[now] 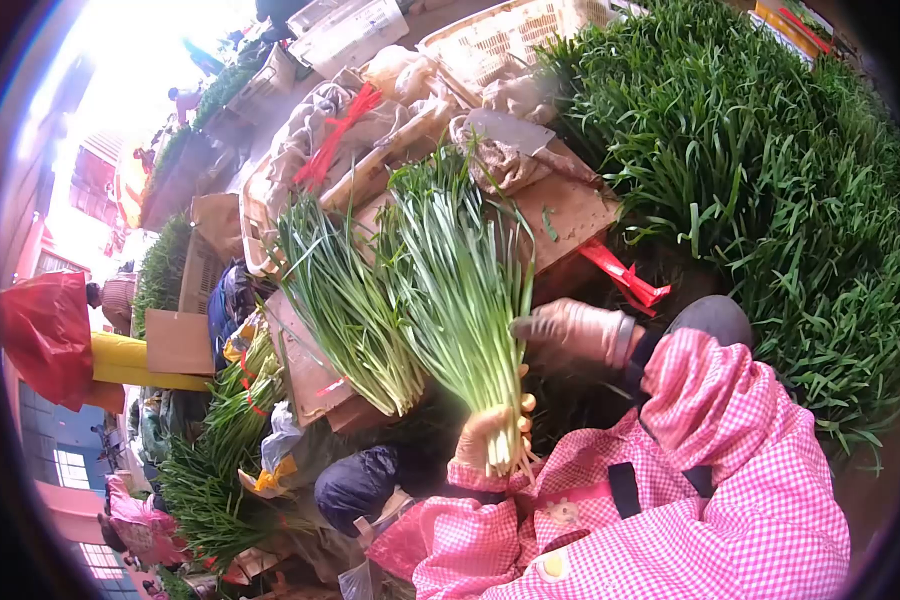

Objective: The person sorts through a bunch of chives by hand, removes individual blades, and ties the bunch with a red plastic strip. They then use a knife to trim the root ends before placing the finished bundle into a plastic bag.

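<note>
My left hand [485, 432], in a light glove, is wrapped round the pale stem ends of a bunch of Chinese chives [460, 270]. The leaves of the bunch fan out upward over a brown board. At its right edge is my gloved right hand [580, 330], fingers pressed together at the outer stems; what they pinch, if anything, is too small to make out. Beside the held bunch, a second chive bunch [345, 310] lies on the board [305, 365]. A cleaver-like metal blade [510, 130] rests on cloth at the board's far end.
A large heap of green chives [740, 170] rises at the right. Red ties [338, 135] lie over a cloth-filled crate [255, 215], with more red strips [625, 275] near the board's right edge. Further chives [210, 480] are piled at lower left. A white crate [500, 45] stands behind.
</note>
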The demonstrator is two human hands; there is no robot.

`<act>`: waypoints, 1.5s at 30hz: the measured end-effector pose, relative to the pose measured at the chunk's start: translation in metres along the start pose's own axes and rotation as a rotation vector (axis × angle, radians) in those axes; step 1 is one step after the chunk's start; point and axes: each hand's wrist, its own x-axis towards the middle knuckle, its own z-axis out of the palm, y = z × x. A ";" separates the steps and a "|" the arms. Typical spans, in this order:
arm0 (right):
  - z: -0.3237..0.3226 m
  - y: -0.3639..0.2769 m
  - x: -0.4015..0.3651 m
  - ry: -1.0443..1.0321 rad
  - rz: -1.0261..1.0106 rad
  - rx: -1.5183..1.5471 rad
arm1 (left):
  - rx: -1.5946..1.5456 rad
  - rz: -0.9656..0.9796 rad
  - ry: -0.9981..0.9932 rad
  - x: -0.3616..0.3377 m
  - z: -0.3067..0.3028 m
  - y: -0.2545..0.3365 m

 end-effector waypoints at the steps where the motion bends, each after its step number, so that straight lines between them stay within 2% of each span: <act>1: 0.013 -0.002 -0.004 -0.058 0.053 0.164 | 0.075 -0.007 0.052 0.000 0.003 0.000; 3: 0.034 0.016 0.002 0.004 -0.060 0.503 | 0.270 0.017 0.246 -0.005 0.011 0.001; 4: 0.035 0.023 0.006 0.073 0.019 0.525 | 0.358 0.008 0.308 -0.005 0.016 0.002; 5: 0.038 0.030 0.007 0.115 0.008 0.605 | 0.448 -0.006 0.368 -0.005 0.021 0.002; 8: 0.045 0.034 -0.001 0.211 -0.013 0.823 | 0.432 0.034 0.349 -0.002 0.019 -0.001; 12: 0.064 0.059 0.009 0.205 -0.195 0.701 | 0.437 0.059 0.382 0.006 0.010 -0.013; 13: 0.073 0.046 -0.002 0.267 -0.173 0.647 | 0.407 0.045 0.344 0.006 0.008 -0.016; 15: 0.075 0.030 -0.012 0.322 -0.046 0.612 | 0.370 0.079 0.398 0.008 -0.001 -0.020; 17: 0.071 0.043 -0.004 0.299 -0.068 0.800 | 0.285 0.147 0.477 0.007 0.000 -0.019; 20: 0.073 0.043 -0.008 0.367 -0.119 0.909 | 0.036 0.124 0.447 0.001 -0.026 -0.004; 21: 0.074 0.042 -0.011 0.374 -0.125 0.946 | -0.013 0.127 0.318 -0.001 -0.024 0.000; 22: 0.073 0.048 -0.008 0.370 -0.113 0.929 | -0.100 0.123 0.270 0.001 -0.020 -0.002; 24: 0.071 0.057 0.000 0.291 -0.032 1.018 | -0.262 0.074 0.160 0.005 -0.019 -0.001; 25: 0.070 0.058 0.002 0.250 0.006 1.062 | -0.247 0.097 0.181 0.007 -0.021 -0.003; 26: 0.069 0.060 0.000 0.298 -0.012 0.955 | -0.233 0.122 0.201 0.010 -0.023 -0.005; 29: 0.064 0.049 -0.004 0.322 0.129 0.911 | -0.204 0.107 0.196 0.012 -0.033 -0.005; 32: 0.058 0.072 0.015 0.519 -0.188 0.619 | -0.182 0.085 0.258 0.015 -0.047 -0.008; 35: 0.069 0.051 -0.001 0.586 -0.390 0.159 | -0.233 0.037 0.198 0.011 -0.031 -0.010; 36: 0.073 0.052 -0.001 0.541 -0.354 0.255 | -0.173 0.044 0.222 0.011 -0.033 -0.011; 40: 0.068 0.036 -0.018 0.175 -0.332 0.873 | -0.319 0.160 0.104 0.010 -0.035 -0.008; 41: 0.068 0.028 -0.023 0.119 -0.288 0.926 | -0.334 0.188 0.084 0.013 -0.035 -0.008; 43: 0.059 0.051 -0.002 0.115 -0.226 0.880 | -0.355 0.237 0.037 0.019 -0.034 -0.007; 44: 0.056 0.066 0.009 0.184 -0.156 0.827 | -0.361 0.181 0.000 0.018 -0.040 -0.006; 45: 0.057 0.061 0.006 0.188 -0.129 0.872 | -0.413 0.142 0.082 0.018 -0.037 -0.008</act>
